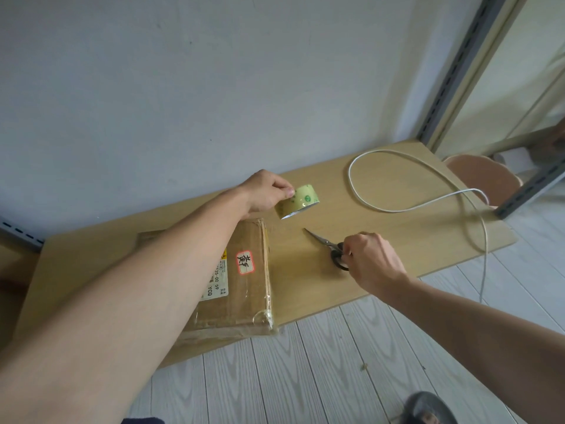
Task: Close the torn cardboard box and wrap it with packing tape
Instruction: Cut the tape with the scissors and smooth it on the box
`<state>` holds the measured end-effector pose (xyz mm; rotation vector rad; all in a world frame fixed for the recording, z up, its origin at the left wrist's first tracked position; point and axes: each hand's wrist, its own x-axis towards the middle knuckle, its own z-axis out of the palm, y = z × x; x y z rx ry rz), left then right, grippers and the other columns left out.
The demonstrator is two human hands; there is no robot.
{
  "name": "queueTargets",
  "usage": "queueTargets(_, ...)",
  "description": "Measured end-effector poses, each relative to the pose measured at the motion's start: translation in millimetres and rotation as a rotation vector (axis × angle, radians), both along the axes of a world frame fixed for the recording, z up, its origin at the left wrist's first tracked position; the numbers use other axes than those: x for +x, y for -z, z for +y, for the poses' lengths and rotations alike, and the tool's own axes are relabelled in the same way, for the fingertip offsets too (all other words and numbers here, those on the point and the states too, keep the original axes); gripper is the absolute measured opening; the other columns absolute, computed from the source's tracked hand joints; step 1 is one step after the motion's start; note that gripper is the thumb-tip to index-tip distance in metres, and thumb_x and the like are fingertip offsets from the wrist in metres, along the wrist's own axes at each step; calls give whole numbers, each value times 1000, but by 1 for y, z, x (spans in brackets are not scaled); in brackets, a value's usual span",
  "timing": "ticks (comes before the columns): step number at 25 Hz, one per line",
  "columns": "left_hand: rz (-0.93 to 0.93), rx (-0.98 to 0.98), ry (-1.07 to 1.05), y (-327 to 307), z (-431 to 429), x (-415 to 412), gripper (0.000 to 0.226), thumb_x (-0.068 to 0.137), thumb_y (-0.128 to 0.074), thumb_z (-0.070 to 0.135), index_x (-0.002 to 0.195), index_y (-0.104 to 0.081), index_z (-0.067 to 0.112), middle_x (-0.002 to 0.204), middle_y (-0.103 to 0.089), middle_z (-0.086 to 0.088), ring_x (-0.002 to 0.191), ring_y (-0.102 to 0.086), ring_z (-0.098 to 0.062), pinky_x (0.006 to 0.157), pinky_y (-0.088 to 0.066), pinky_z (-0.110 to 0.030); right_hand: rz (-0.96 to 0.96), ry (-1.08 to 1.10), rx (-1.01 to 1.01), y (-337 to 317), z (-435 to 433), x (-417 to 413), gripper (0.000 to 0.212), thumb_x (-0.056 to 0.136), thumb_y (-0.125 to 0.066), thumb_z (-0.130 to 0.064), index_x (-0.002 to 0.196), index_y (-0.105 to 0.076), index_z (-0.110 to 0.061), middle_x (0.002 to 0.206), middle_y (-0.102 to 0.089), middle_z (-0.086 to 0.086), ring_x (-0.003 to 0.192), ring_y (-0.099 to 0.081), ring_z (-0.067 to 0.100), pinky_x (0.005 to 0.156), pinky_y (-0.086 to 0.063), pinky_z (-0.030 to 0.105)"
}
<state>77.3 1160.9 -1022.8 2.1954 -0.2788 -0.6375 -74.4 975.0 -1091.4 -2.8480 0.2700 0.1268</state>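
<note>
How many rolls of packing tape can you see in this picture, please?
1. The tape roll is pinched in the left hand, just beyond the cardboard box. The left forearm covers part of the box, so another could be hidden.

Light wood-grain table (305,286), set against the wall, carries a tape-wrapped cardboard box (241,289) at its near left edge, black-handled scissors (328,243) just right of the box with blades pointing away, and a looped white cable (397,211) toward the far right corner.
</note>
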Motion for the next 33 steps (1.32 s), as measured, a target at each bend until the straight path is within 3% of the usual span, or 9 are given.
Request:
queueTargets(3,23,111,-130,9,12,11,16,97,-66,19,110,-74,15,114,-62,-1,96,-51,-15,76,-38,-25,-55,85,178,-8,18,11,19,95,-55,-30,91,-66,-15,87,-63,6,71,-61,25,58,-52,32)
queueTargets(5,63,158,-158,13,18,15,4,93,-71,19,94,-75,20,108,-66,-4,77,-50,-15,58,-35,-25,46,265,618,-17,40,24,32,96,-53,-39,89,-69,-12,87,-70,8,74,-64,21,63,-52,31)
queueTargets(9,95,263,-22,17,18,11,11,80,-81,16,91,-79,15,100,-72,-5,87,-62,-18,75,-47,-25,252,437,1401,-35,73,42,47,90,-65,-49,101,-71,-5,91,-74,8,78,-68,19,70,-55,32)
queueTargets(11,103,318,29,18,18,8,16,80,-78,14,96,-80,10,102,-74,-7,95,-66,-23,86,-52,-31,260,403,1437,-36,80,46,36,87,-73,-37,97,-72,-3,83,-71,8,71,-66,17,67,-54,30)
queueTargets(15,20,213,-118,2,30,2,14,87,-63,14,85,-77,11,88,-71,-14,76,-60,-24,59,-43,-29,166,361,1386,-38,84,50,11,89,-72,-17,87,-71,-6,76,-65,7,61,-56,13,63,-51,26)
queueTargets(19,-284,375,-31,-8,52,-28,29,94,-50,23,80,-72,11,86,-72,-9,85,-66,-30,75,-52,-36,82,402,1347,-48,82,51,20,88,-74,-24,81,-70,-6,72,-61,7,56,-50,12,58,-48,25)
queueTargets(23,-605,547,-11,4,81,-63,54,106,-32,40,61,-46,14,80,-66,-10,74,-58,-32,66,-41,-36,45,420,1206,-52,88,52,28,86,-76,-32,79,-69,-6,58,-57,1,51,-47,13,52,-45,24)
queueTargets(29,-717,486,-68,15,83,-66,56,104,-35,37,55,-46,13,59,-51,0,60,-52,-27,61,-33,-34,79,475,1113,-40,89,59,30,85,-77,-31,85,-70,-2,68,-62,2,62,-51,17,62,-49,30)
queueTargets(33,-734,499,-89,17,83,-66,55,103,-37,35,55,-46,10,55,-46,2,56,-46,-25,59,-28,-34,142,587,1415,-24,107,54,19,89,-73,-24,82,-64,-8,67,-58,2,57,-49,14,57,-47,27)
